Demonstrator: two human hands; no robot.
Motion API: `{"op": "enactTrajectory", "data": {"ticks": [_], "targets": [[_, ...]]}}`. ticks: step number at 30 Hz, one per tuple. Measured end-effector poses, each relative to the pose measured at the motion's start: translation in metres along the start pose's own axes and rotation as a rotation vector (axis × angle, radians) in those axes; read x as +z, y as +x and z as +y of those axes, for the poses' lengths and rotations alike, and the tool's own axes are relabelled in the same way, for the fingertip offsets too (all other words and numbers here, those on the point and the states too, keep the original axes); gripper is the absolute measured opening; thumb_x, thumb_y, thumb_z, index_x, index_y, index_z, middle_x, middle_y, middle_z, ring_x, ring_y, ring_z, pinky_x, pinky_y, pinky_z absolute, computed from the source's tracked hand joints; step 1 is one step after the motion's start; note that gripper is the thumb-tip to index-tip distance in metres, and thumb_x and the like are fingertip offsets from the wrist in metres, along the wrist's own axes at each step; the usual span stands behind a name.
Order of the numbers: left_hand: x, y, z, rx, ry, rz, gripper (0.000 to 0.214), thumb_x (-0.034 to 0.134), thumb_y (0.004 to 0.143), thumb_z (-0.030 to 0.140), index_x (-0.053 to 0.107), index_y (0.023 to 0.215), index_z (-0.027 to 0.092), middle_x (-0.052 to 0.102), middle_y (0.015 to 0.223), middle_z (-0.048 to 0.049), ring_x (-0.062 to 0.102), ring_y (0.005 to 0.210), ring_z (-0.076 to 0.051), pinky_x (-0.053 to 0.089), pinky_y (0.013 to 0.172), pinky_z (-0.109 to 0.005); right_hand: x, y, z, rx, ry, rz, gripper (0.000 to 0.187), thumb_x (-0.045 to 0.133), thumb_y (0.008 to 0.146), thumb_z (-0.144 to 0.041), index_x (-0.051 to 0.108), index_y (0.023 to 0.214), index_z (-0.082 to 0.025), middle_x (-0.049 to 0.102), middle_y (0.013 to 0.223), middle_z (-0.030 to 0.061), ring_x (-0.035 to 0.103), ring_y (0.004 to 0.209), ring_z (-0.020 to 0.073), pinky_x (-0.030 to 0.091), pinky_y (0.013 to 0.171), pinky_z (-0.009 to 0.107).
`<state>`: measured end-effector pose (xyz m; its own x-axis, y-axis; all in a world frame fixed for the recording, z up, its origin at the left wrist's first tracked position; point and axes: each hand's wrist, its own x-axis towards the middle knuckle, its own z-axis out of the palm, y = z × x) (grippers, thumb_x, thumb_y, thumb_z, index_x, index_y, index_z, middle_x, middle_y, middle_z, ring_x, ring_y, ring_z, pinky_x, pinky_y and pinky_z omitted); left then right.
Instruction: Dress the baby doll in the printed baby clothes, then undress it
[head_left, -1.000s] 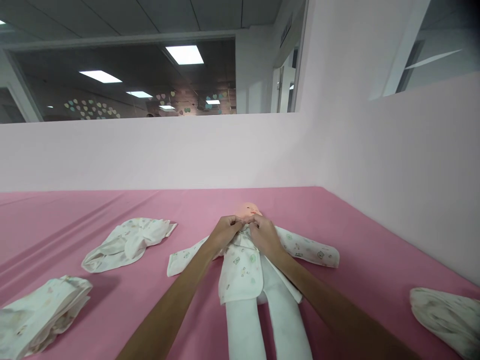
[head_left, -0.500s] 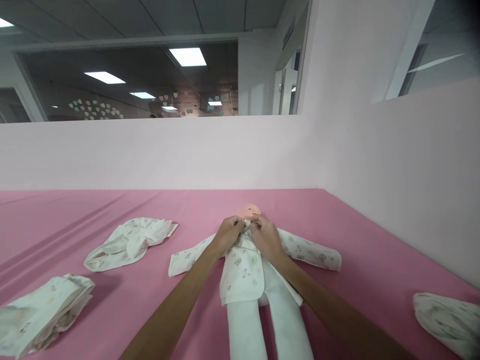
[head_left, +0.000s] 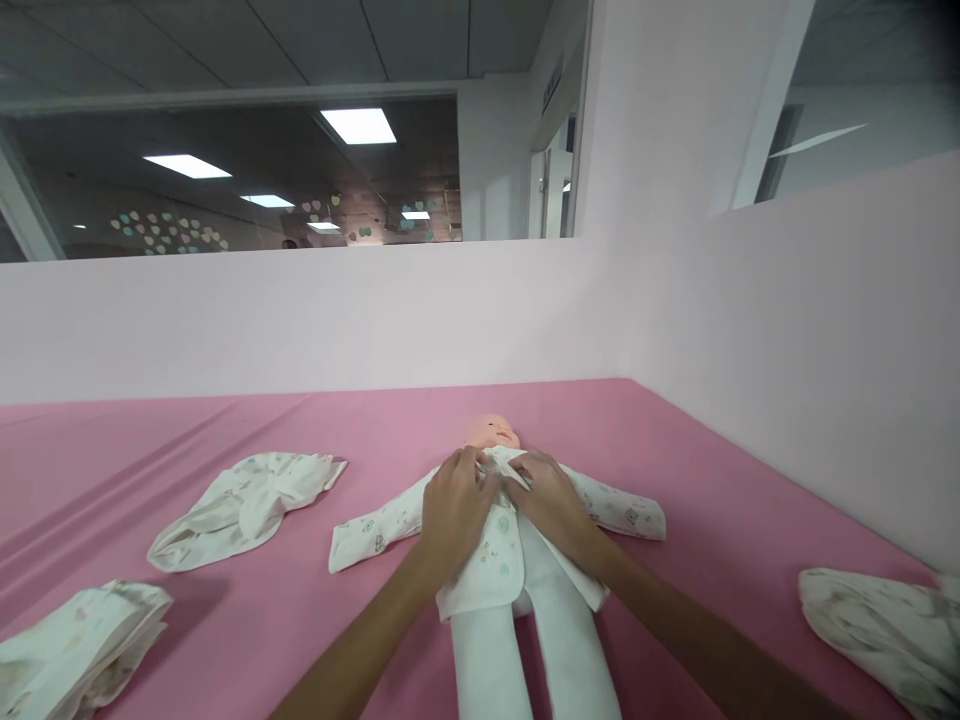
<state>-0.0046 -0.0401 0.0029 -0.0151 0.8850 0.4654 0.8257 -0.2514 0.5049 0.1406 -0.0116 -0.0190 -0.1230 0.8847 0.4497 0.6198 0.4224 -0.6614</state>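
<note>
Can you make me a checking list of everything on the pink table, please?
Surface: pink table, cloth wrinkled at left.
Things in hand: doll lying face up in a white printed top, sleeves spread.
Clutter: crumpled garment at left; folded garment near left; another garment near right.
Hands: left hand and right hand both on the top's chest; grip unclear.
Cables: nothing seen.
Surroundings: pale pink wall behind and right; window above.

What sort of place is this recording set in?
Probably an indoor infant-care practice room. A baby doll lies dressed on a pink-covered table, loose baby garments lie beside it, and heart stickers show through the glass partition behind.
</note>
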Motion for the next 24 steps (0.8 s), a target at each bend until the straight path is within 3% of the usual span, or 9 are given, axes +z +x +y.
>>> {"op": "enactTrajectory", "data": {"ticks": [7, 16, 21, 24], "targets": [[0.003, -0.007, 0.015, -0.135, 0.316, -0.149, 0.038, 0.038, 0.088, 0.050, 0.057, 0.094, 0.018, 0.069, 0.097, -0.0101, 0.064, 0.087, -0.030, 0.040, 0.068, -0.036, -0.007, -0.019, 0.000, -0.082, 0.127, 0.044, 0.017, 0.044, 0.086, -0.024, 0.059, 0.079, -0.021, 0.062, 0.088, 0.0021, 0.055, 0.088, 0.0194, 0.040, 0.082, 0.033], [0.001, 0.006, 0.003, -0.073, 0.437, -0.196, 0.026, 0.033, 0.088, 0.024, 0.057, 0.092, 0.017, 0.069, 0.086, -0.0092, 0.065, 0.081, -0.027, 0.039, 0.063, -0.033, -0.008, -0.017, -0.002, 0.034, 0.310, 0.052, 0.023, 0.045, 0.087, -0.029, 0.065, 0.097, -0.023, 0.068, 0.099, 0.0008, 0.059, 0.089, 0.0181, 0.042, 0.081, 0.030], [-0.003, 0.020, 0.002, -0.062, 0.441, -0.281, 0.024, 0.037, 0.085, 0.020, 0.058, 0.095, 0.014, 0.069, 0.092, -0.0133, 0.065, 0.088, -0.028, 0.040, 0.067, -0.032, -0.005, -0.001, -0.001, 0.058, 0.399, 0.013, 0.028, 0.047, 0.084, -0.029, 0.067, 0.100, -0.020, 0.070, 0.095, 0.0025, 0.061, 0.089, 0.0197, 0.044, 0.079, 0.030], [-0.001, 0.023, -0.001, -0.095, 0.356, -0.261, 0.025, 0.037, 0.086, 0.021, 0.057, 0.099, 0.013, 0.068, 0.095, -0.0152, 0.065, 0.091, -0.028, 0.041, 0.070, -0.033, 0.000, 0.008, 0.000, 0.072, 0.446, 0.013, 0.028, 0.047, 0.082, -0.028, 0.067, 0.098, -0.019, 0.069, 0.085, 0.0014, 0.062, 0.084, 0.0194, 0.045, 0.075, 0.029]]}}
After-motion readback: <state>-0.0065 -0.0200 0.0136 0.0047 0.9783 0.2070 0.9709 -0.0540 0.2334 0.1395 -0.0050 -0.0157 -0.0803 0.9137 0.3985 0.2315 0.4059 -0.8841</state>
